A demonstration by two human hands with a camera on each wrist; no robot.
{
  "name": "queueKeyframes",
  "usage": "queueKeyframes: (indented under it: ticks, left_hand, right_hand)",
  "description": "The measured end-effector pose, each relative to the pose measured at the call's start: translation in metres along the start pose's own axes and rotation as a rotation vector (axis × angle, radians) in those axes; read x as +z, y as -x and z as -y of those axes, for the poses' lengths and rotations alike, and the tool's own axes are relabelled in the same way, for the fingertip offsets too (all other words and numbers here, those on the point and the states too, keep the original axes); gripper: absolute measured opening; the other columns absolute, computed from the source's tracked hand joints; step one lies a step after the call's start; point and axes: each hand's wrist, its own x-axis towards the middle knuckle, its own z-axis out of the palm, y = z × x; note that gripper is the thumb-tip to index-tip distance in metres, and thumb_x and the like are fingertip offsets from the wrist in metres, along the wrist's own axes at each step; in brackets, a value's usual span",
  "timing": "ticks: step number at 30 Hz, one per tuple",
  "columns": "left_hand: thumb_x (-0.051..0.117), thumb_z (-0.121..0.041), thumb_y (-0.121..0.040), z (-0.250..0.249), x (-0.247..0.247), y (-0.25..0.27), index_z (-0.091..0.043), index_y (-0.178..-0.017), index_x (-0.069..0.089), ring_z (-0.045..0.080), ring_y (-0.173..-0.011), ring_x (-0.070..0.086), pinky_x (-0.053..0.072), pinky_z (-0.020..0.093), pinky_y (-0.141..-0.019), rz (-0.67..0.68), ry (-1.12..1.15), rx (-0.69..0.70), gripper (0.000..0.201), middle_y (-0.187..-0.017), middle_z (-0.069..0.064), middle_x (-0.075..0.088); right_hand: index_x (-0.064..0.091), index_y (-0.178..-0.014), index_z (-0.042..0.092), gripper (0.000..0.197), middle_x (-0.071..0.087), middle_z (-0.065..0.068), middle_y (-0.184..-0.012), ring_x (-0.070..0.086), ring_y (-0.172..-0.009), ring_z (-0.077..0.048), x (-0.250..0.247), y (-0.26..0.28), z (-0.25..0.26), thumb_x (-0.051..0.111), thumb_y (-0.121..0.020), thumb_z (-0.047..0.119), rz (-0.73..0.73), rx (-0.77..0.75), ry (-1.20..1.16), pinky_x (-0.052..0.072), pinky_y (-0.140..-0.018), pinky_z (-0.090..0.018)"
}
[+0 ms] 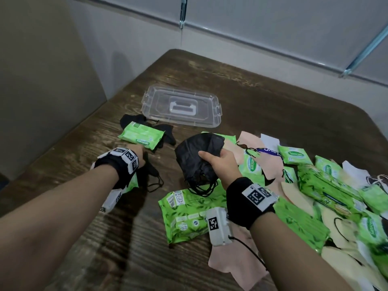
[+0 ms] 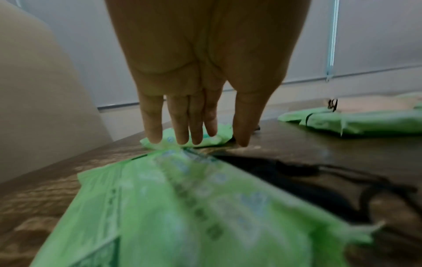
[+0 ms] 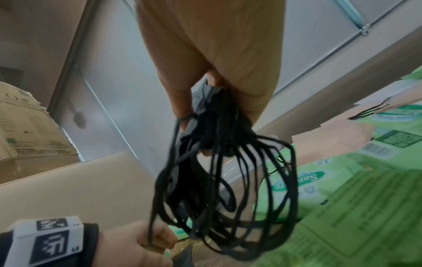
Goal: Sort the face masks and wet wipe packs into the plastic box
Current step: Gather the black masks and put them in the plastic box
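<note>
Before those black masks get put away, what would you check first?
1. Right hand grips the black masks: ok.
2. Ear loops hang loose below the hand and could snag: not ok.
3. Left hand free, fingers straight over a small wipe pack: ok.
4. Clear lid lies off, flat on the table: ok.
5. Plastic box itself in view: not ok, only the lid shows.
6. Number of masks in the bunch: cannot tell.

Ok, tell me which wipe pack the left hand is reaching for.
The small pack lying on black masks near the lid; left hand points at it.
</note>
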Motion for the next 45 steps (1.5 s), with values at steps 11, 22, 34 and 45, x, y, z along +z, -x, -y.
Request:
queueKeyframes:
  ticks: [11, 22, 34, 45]
  left_hand:
    - [0.060, -0.034, -0.090, 0.021, 0.022, -0.027, -0.009, -0.087, 0.051, 0.025, -0.082, 0.057, 0.045, 0.030, -0.073, 0.084, 0.061, -0.083, 0.027, -0.075, 0.006, 0.051]
    - [0.056, -0.041, -0.090, 0.020, 0.029, 0.004, -0.015, -0.124, 0.054, 0.027, -0.121, 0.047, 0.038, 0.032, -0.095, 0.025, 0.120, -0.027, 0.043, -0.128, 0.013, 0.053]
    - [0.076, -0.014, -0.075, -0.018, -0.065, 0.091, -0.021, -0.074, 0.070, 0.006, -0.060, 0.065, 0.051, 0.023, -0.066, -0.160, 1.177, 0.484, 0.009, -0.062, -0.007, 0.069]
    - [0.064, -0.013, -0.086, -0.094, -0.084, 0.175, -0.004, -0.102, 0.068, 0.017, -0.081, 0.066, 0.055, 0.039, -0.086, -0.143, 1.151, 0.669, 0.019, -0.092, 0.010, 0.071]
  right_hand:
    - [0.065, -0.105, 0.001, 0.022, 0.070, -0.016, -0.104, 0.066, -0.098, -0.029, 0.001, -0.011, -0.011, 0.067, -0.084, 0.009, 0.027, 0.059, -0.003, 0.051, -0.093, -0.045]
    - [0.066, -0.096, 0.009, 0.012, 0.068, -0.013, -0.098, 0.066, -0.093, -0.028, -0.004, 0.011, -0.002, 0.064, -0.085, 0.003, 0.083, 0.023, -0.008, 0.052, -0.093, -0.043]
    - [0.065, -0.107, -0.001, 0.026, 0.068, -0.014, -0.100, 0.066, -0.077, -0.015, -0.034, 0.042, 0.018, 0.067, -0.081, -0.003, 0.049, -0.073, -0.053, 0.056, -0.074, -0.023]
    - [0.056, -0.109, 0.009, 0.019, 0.063, -0.006, -0.099, 0.058, -0.080, -0.005, -0.036, 0.088, 0.054, 0.051, -0.094, -0.001, 0.148, -0.244, -0.054, 0.049, -0.069, -0.013]
